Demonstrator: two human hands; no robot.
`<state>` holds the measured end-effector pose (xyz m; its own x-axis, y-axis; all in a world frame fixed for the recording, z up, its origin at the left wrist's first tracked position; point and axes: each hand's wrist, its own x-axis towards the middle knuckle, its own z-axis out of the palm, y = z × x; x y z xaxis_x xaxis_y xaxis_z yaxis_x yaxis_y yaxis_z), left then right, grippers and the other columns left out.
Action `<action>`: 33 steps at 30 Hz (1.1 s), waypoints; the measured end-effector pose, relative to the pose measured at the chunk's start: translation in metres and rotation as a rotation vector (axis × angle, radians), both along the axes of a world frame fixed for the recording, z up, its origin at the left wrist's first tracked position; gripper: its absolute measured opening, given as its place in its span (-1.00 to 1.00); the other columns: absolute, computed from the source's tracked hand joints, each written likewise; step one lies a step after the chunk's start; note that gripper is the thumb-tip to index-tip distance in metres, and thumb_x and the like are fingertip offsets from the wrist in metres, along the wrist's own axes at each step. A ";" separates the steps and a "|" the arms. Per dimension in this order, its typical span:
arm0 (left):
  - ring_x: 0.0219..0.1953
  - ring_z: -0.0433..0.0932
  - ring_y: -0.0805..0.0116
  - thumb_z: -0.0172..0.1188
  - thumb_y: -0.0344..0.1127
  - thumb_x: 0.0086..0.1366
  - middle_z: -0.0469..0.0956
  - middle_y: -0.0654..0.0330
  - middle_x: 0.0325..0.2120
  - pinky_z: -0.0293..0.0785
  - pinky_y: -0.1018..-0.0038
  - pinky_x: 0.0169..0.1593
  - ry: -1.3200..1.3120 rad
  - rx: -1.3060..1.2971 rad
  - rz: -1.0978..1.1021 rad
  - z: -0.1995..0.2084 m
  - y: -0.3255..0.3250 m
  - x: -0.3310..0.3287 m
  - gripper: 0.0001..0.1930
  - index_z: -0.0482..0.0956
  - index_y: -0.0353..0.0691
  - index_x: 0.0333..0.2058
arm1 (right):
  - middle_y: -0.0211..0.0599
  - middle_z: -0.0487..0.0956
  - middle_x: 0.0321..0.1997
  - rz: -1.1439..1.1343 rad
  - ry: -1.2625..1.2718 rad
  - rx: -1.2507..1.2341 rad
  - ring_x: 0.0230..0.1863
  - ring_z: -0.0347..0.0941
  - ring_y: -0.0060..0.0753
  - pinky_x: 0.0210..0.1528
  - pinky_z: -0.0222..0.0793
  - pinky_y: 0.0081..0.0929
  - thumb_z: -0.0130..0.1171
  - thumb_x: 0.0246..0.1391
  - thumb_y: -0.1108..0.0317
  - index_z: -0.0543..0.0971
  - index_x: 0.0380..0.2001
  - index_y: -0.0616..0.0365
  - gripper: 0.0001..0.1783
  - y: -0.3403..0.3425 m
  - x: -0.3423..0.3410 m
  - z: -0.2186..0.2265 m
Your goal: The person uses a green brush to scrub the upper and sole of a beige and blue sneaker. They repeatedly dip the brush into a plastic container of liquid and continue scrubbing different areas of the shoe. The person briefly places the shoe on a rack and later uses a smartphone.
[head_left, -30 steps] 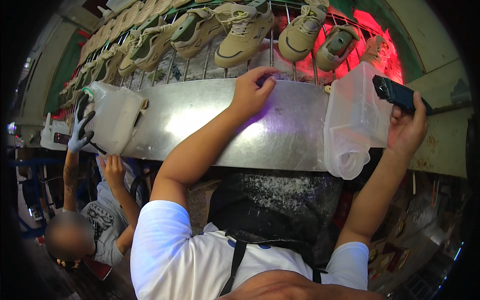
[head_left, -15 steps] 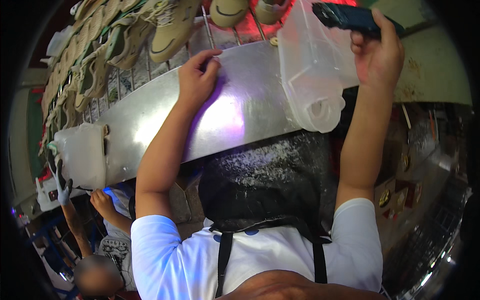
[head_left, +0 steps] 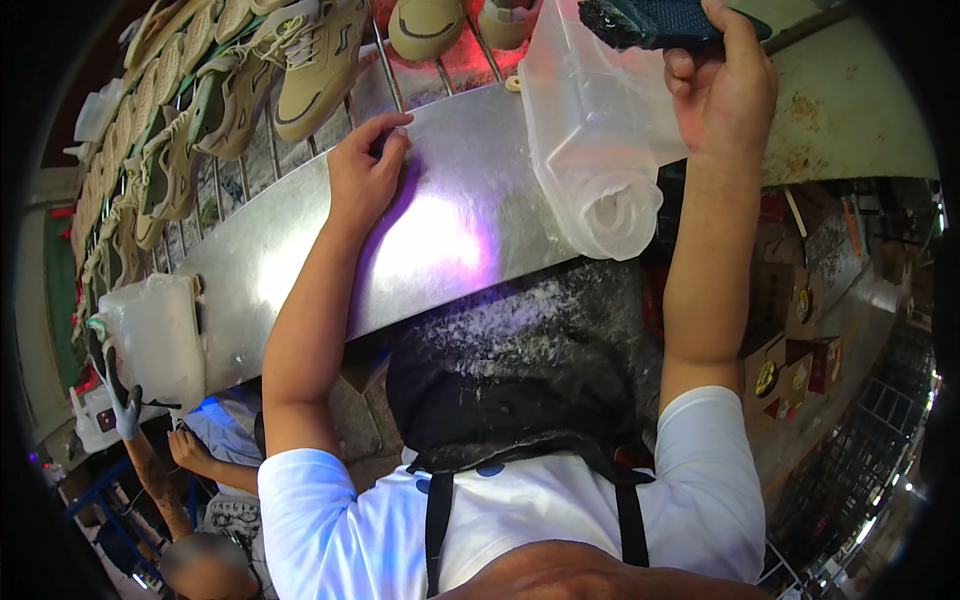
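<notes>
In my raised right hand [head_left: 728, 105] is a dark blue-green brush-like tool [head_left: 655, 25] with a rough black end; the thumb lies over it and the fingers curl underneath. The tool is above a translucent plastic container [head_left: 575, 120] with a round spout-like end. My left hand [head_left: 367, 165] lies over the shiny metal ledge [head_left: 455, 150], its fingers loosely curled with nothing visible in them. Just beyond it, beige lace-up shoes [head_left: 318, 75] stand on metal bars.
More shoes [head_left: 165, 170] line the rack to the left. A cloudy plastic container [head_left: 155, 335] sits at the ledge's left end. Beyond it another person's gloved hand [head_left: 125, 400] and bare hand [head_left: 190, 450] are at work. Cardboard boxes [head_left: 768, 370] lie at lower right. My apron [head_left: 500, 400] carries white residue.
The view has shifted slightly, so the shoes, ledge and container sit further left. My right hand and its tool appear a little higher and further left. Both hands keep the same grip.
</notes>
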<state>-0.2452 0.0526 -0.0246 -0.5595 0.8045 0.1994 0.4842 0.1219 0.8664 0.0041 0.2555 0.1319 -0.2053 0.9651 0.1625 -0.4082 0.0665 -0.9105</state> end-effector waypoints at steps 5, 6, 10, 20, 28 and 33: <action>-0.47 0.42 0.68 0.17 -0.38 0.43 0.64 0.33 -0.44 0.34 0.66 -0.39 -0.024 0.016 -0.010 -0.002 0.002 0.002 -0.78 0.70 -0.26 -0.04 | -0.45 0.50 -0.66 0.135 0.210 -0.175 -0.80 0.34 -0.56 -0.84 0.15 -0.58 0.20 0.22 0.21 0.51 -0.49 0.06 -0.76 0.030 0.014 -0.028; -0.47 0.42 0.68 0.18 -0.38 0.43 0.64 0.33 -0.44 0.34 0.66 -0.38 -0.017 0.006 -0.006 -0.001 0.001 0.002 -0.78 0.70 -0.26 -0.04 | -0.45 0.50 -0.67 0.134 0.213 -0.184 -0.81 0.33 -0.56 -0.84 0.14 -0.59 0.20 0.22 0.20 0.51 -0.50 0.05 -0.75 0.030 0.013 -0.027; -0.44 0.49 0.63 0.20 -0.37 0.39 0.65 0.28 -0.45 0.41 0.62 -0.32 -0.021 -0.010 0.008 -0.002 -0.001 0.001 -0.78 0.71 -0.25 -0.05 | -0.45 0.49 -0.65 0.019 0.027 -0.032 -0.79 0.31 -0.57 -0.81 0.12 -0.59 0.22 0.22 0.19 0.52 -0.47 0.07 -0.75 0.004 0.002 -0.003; -0.45 0.57 0.53 0.24 -0.36 0.29 0.65 0.18 -0.50 0.51 0.54 -0.25 -0.017 0.006 0.023 0.000 0.000 0.002 -0.77 0.72 -0.25 -0.11 | -0.51 0.47 -0.72 -0.067 -0.014 -0.045 -0.85 0.27 -0.64 -0.89 0.05 -0.64 0.21 0.27 0.11 0.50 -0.55 -0.01 -0.67 -0.003 -0.003 0.004; -0.46 0.55 0.52 0.24 -0.37 0.29 0.64 0.18 -0.52 0.50 0.53 -0.26 0.018 0.018 0.008 0.000 0.003 0.004 -0.78 0.72 -0.24 -0.12 | -0.54 0.46 -0.74 -0.159 -0.027 -0.082 -0.86 0.25 -0.67 -0.90 0.02 -0.66 0.22 0.28 0.04 0.49 -0.56 -0.06 -0.63 -0.007 -0.008 0.010; -0.32 0.59 0.57 0.20 -0.39 0.41 0.68 0.25 -0.40 0.49 0.59 -0.19 -0.007 -0.008 -0.016 -0.005 -0.003 -0.003 -0.79 0.70 -0.26 -0.05 | -0.50 0.44 -0.68 -0.010 0.009 -0.097 -0.78 0.26 -0.65 -0.81 0.03 -0.64 0.30 0.21 0.08 0.46 -0.51 -0.03 -0.67 -0.005 -0.004 0.009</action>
